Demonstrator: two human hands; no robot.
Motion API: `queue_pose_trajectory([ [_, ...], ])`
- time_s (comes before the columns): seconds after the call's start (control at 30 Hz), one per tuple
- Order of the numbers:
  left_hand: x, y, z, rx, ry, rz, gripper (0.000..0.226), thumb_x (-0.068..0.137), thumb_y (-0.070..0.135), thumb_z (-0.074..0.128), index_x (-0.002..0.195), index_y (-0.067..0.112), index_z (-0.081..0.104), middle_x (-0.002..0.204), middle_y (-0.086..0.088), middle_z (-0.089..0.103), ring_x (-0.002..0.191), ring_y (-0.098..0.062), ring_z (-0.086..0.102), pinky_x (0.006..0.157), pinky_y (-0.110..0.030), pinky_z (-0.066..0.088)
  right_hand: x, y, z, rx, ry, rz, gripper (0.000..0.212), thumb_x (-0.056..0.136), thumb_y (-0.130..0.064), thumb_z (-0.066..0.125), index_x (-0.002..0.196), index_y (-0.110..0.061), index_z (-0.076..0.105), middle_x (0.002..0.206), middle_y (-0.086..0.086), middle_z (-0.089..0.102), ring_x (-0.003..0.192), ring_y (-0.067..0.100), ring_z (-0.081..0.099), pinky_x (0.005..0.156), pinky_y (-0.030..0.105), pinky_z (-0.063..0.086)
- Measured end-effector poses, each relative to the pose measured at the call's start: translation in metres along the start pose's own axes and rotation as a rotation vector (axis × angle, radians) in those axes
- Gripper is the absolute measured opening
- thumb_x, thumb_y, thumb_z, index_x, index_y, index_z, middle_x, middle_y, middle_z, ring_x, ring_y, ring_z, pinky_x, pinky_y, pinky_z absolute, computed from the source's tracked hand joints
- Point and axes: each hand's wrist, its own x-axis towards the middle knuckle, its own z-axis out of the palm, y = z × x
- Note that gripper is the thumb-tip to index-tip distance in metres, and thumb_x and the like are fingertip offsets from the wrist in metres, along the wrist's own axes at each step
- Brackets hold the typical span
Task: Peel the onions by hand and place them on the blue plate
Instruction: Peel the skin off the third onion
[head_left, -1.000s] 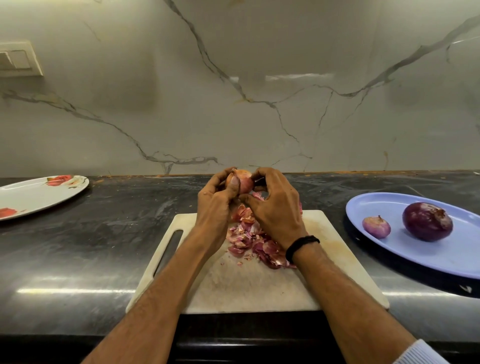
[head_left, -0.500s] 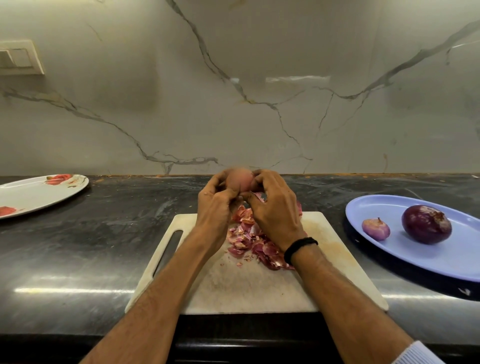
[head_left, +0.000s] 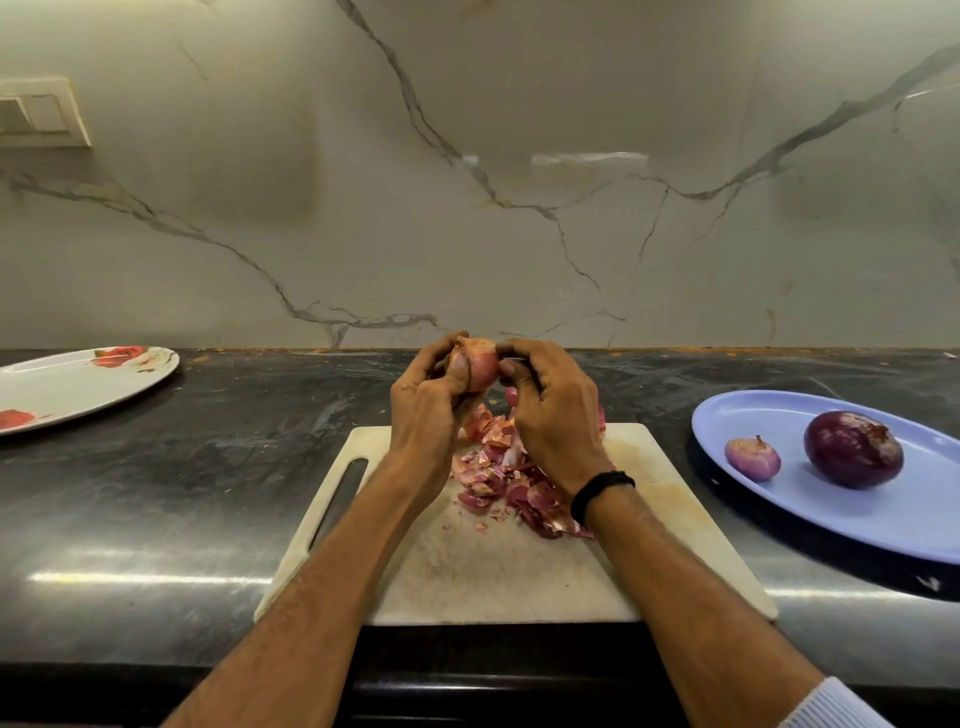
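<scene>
Pink-skinned, the onion (head_left: 480, 366) shows sharp where half a second ago it blurred mid-turn, yet it stays above the far edge of the cutting board (head_left: 675, 493), over the peels (head_left: 498, 478). Your left hand (head_left: 423, 410) curls round its left side, thumb across the front, while your right hand (head_left: 550, 415) pinches its right flank with curled fingers (head_left: 511, 366). Its pointed tip stands up, tilted slightly left, long axis near upright.

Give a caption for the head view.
Left hand and right hand peel an onion at the board; two onions on the blue plate.
</scene>
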Motion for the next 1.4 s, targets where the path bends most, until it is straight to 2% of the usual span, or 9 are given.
queue_pose_trajectory([
  [0.17, -0.0017, 0.0012, -0.0001, 0.056, -0.046, -0.004, 0.024, 0.102, 0.009, 0.056, 0.121, 0.016, 0.068, 0.123, -0.011, 0.067, 0.113, -0.029, 0.068, 0.090, -0.035, 0.059, 0.0008, 0.0030, 0.0001, 0.016, 0.024, 0.021, 0.007, 0.095, -0.003, 0.059, 0.099, -0.006, 0.064, 0.095, 0.004, 0.063, 0.085, 0.015, 0.060, 0.075, 0.024, 0.054],
  [0.37, -0.0045, 0.0041, -0.0018, 0.090, -0.149, -0.018, 0.027, 0.099, 0.010, 0.058, 0.125, 0.013, 0.066, 0.125, -0.011, 0.064, 0.105, -0.023, 0.071, 0.080, -0.027, 0.059, 0.0015, 0.0050, -0.0016, -0.092, 0.057, -0.015, 0.015, 0.090, 0.010, 0.052, 0.090, -0.001, 0.061, 0.089, 0.006, 0.057, 0.078, 0.010, 0.048, 0.074, 0.003, 0.038],
  [0.63, -0.0043, -0.0007, 0.0022, 0.081, -0.084, -0.041, 0.025, 0.100, 0.011, 0.059, 0.123, 0.010, 0.067, 0.121, -0.012, 0.068, 0.109, -0.029, 0.070, 0.076, -0.029, 0.061, 0.0012, 0.0022, -0.0014, -0.138, -0.002, -0.022, 0.016, 0.079, 0.002, 0.041, 0.084, -0.004, 0.055, 0.087, 0.000, 0.046, 0.077, 0.014, 0.044, 0.066, 0.009, 0.035],
  [0.77, -0.0014, -0.0028, 0.0017, 0.100, -0.038, 0.014, 0.018, 0.099, 0.013, 0.061, 0.114, 0.018, 0.070, 0.121, -0.012, 0.069, 0.111, -0.028, 0.069, 0.081, -0.029, 0.060, -0.0005, 0.0002, 0.0003, -0.114, -0.005, -0.024, 0.020, 0.075, 0.008, 0.040, 0.083, -0.006, 0.052, 0.087, 0.001, 0.044, 0.076, 0.014, 0.041, 0.071, 0.003, 0.034],
  [0.9, 0.0016, -0.0030, -0.0015, 0.117, 0.026, 0.051, 0.016, 0.098, 0.017, 0.063, 0.112, 0.022, 0.068, 0.119, -0.006, 0.067, 0.113, -0.025, 0.067, 0.086, -0.033, 0.060, 0.0007, -0.0006, -0.0004, -0.109, 0.030, 0.001, 0.029, 0.073, 0.013, 0.038, 0.085, -0.013, 0.045, 0.084, 0.003, 0.043, 0.074, 0.014, 0.040, 0.068, 0.009, 0.035],
  [1.03, 0.0036, -0.0031, -0.0034, 0.066, 0.044, 0.030, 0.017, 0.100, 0.015, 0.061, 0.116, 0.016, 0.066, 0.121, -0.008, 0.066, 0.116, -0.027, 0.066, 0.091, -0.037, 0.059, 0.0013, -0.0002, -0.0044, -0.060, 0.085, 0.050, 0.024, 0.089, 0.013, 0.044, 0.099, -0.007, 0.053, 0.089, 0.004, 0.054, 0.078, 0.014, 0.052, 0.068, 0.011, 0.042],
  [1.1, 0.0026, -0.0030, -0.0021, 0.065, 0.034, 0.021, 0.016, 0.100, 0.015, 0.061, 0.115, 0.017, 0.066, 0.122, -0.008, 0.065, 0.116, -0.027, 0.066, 0.089, -0.035, 0.059, 0.0009, -0.0001, -0.0044, -0.088, 0.061, 0.039, 0.027, 0.088, 0.012, 0.046, 0.106, -0.005, 0.056, 0.093, 0.005, 0.058, 0.081, 0.012, 0.055, 0.069, 0.013, 0.044],
  [1.23, 0.0011, -0.0040, -0.0014, 0.084, 0.027, 0.031, 0.016, 0.100, 0.014, 0.062, 0.114, 0.019, 0.067, 0.120, -0.009, 0.067, 0.111, -0.027, 0.069, 0.083, -0.031, 0.060, -0.0008, 0.0019, -0.0032, -0.178, -0.033, 0.022, 0.031, 0.079, 0.014, 0.055, 0.103, -0.004, 0.062, 0.099, 0.007, 0.057, 0.088, 0.011, 0.050, 0.076, 0.008, 0.039],
  [1.4, -0.0004, -0.0038, -0.0017, 0.134, 0.053, 0.047, 0.026, 0.096, 0.006, 0.064, 0.122, 0.012, 0.062, 0.118, -0.013, 0.067, 0.106, -0.028, 0.071, 0.083, -0.035, 0.060, -0.0034, 0.0032, 0.0025, -0.122, -0.159, -0.007, 0.039, 0.077, -0.005, 0.070, 0.113, -0.008, 0.056, 0.107, 0.004, 0.049, 0.097, 0.013, 0.047, 0.086, 0.028, 0.049],
])
